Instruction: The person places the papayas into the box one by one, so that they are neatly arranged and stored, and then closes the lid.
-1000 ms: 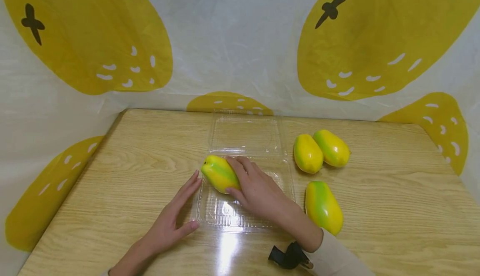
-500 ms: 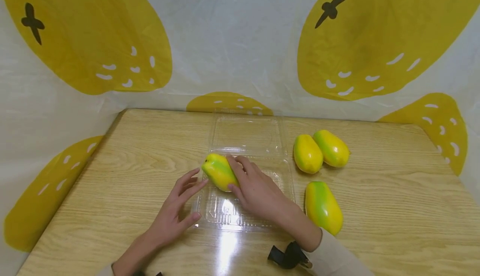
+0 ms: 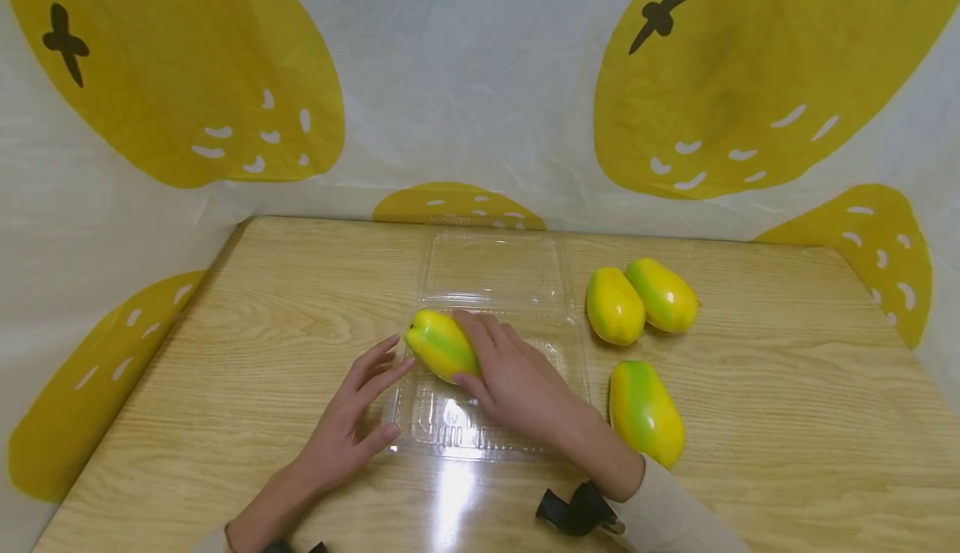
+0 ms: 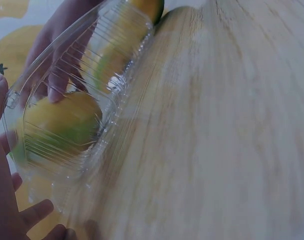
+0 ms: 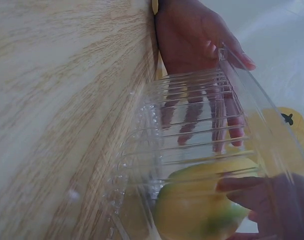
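Barely shifted in the last half second: right hand still wrapped around the papaya, fingers curled over it, holding it at about 10 o'clock in the clear clamshell tray. Left hand spread open, thumb and fingertips against tray's 9 o'clock edge. At 3 o'clock on wooden table, three more papayas.
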Tool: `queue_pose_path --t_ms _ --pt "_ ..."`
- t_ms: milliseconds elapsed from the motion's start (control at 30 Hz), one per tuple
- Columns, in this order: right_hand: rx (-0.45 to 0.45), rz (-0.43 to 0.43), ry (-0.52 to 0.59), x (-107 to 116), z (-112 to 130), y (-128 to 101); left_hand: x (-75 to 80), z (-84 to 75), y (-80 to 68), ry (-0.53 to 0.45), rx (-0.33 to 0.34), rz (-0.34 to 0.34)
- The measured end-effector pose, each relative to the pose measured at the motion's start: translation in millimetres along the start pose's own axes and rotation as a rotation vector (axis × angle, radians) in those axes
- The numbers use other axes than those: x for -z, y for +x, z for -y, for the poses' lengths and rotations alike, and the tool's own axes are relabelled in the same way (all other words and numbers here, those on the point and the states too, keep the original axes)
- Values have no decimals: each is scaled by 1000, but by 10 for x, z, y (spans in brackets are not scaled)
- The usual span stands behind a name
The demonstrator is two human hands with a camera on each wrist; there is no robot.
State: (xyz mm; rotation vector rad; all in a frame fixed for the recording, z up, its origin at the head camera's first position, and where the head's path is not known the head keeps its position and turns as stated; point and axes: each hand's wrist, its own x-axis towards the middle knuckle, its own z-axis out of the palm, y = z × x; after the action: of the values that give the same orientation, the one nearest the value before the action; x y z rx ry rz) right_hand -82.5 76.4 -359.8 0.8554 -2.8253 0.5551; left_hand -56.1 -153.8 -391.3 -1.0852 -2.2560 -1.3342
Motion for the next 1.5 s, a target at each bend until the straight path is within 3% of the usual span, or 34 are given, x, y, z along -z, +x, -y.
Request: queue_pose_path --t_ms 667,1500 --pt "2 -18 -59 17 -36 -11 8 11 -10 2 6 4" --pt "6 24 -16 58 -37 -26 15 -3 -14 -21 27 12"
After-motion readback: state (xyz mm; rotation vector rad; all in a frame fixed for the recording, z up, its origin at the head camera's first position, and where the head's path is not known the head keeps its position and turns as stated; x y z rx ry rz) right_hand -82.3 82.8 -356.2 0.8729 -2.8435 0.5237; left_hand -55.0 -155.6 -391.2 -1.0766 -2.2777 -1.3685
